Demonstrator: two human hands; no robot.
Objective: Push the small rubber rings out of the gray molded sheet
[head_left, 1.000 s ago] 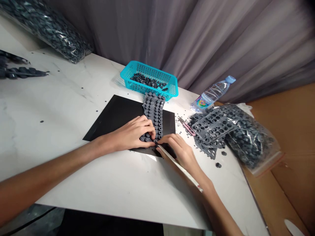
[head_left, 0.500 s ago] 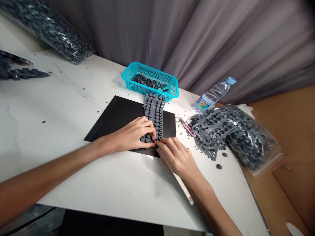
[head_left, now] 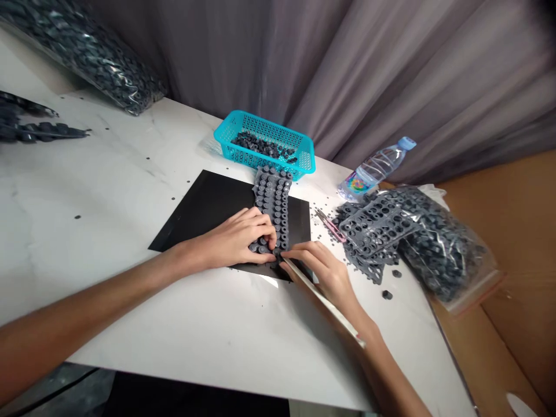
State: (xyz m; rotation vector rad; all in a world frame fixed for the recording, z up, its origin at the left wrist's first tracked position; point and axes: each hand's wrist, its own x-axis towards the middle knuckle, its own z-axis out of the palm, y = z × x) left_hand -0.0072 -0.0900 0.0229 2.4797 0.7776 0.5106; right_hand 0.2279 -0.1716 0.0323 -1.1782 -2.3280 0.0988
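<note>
A dark grey rubber sheet with rows of round knobs [head_left: 273,194] lies across a black mat [head_left: 208,205]. My left hand [head_left: 237,237] is closed on the sheet's near end, thumb and index finger curled round the knobs there. Just to the right, my right hand [head_left: 321,266] is closed on a long, thin white tool [head_left: 330,307], which slants from the fingertips back under the wrist. Its tip is by the near edge of the sheet, close to my left thumb; the fingers partly hide what it touches.
Behind the mat stands a turquoise basket [head_left: 264,162] holding small dark parts. To the right are pink-handled snips [head_left: 330,225], punched rubber sheets [head_left: 369,231], a water bottle [head_left: 376,171] and a bag of dark parts [head_left: 447,255]. Another large bag [head_left: 99,63] lies at the back left.
My right hand has shifted slightly right, away from my left fingertips, and the white tool has swung right with it. The left hand and rubber sheet stay nearly in place.
</note>
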